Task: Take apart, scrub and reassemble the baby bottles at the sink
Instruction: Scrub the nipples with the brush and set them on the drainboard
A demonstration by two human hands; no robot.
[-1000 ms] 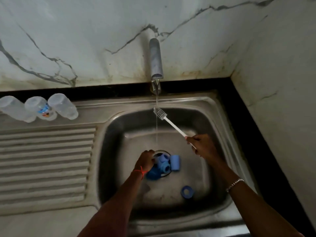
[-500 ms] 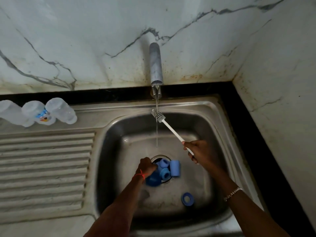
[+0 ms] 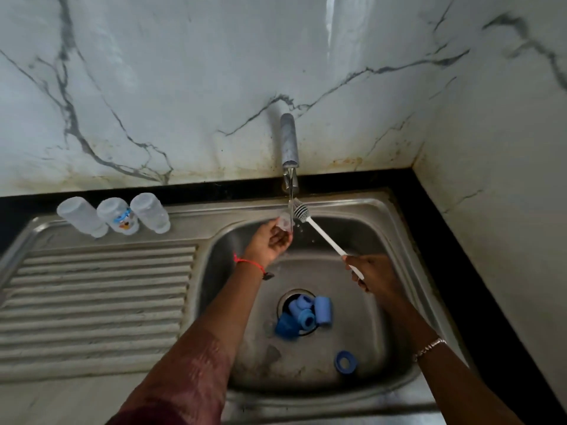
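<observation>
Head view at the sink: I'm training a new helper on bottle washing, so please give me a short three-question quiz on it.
1. True or false: the left hand holds a small clear part under the running tap.
2. The right hand grips: A) a sponge, B) a white bottle brush, C) a cloth?
3. How many clear bottles sit left of the basin?
Key: 1 true; 2 B; 3 three.
</observation>
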